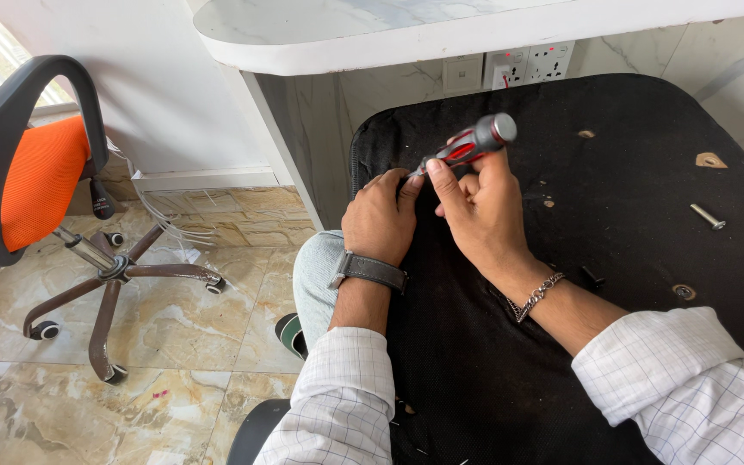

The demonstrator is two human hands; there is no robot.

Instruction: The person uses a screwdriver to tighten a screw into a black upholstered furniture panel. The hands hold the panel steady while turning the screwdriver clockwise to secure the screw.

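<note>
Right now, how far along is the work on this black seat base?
Looks done: one bolt lies loose on the seat base, and holes near it show bare. In hand: the right hand holds a red and grey screwdriver, its tip at the seat's left edge, where the left hand steadies it. Left: whatever sits under that tip; I cannot see it.

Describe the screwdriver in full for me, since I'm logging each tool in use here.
The screwdriver has a chunky grey and red handle with a rounded silver-grey end cap, apparently plastic or rubber. It lies tilted, cap up and to the right, with the tip end pointing down-left toward the edge of the black fabric-covered seat underside. The right hand wraps the handle, while the left hand rests at the tip end, whose shaft is mostly hidden by the fingers.
</note>
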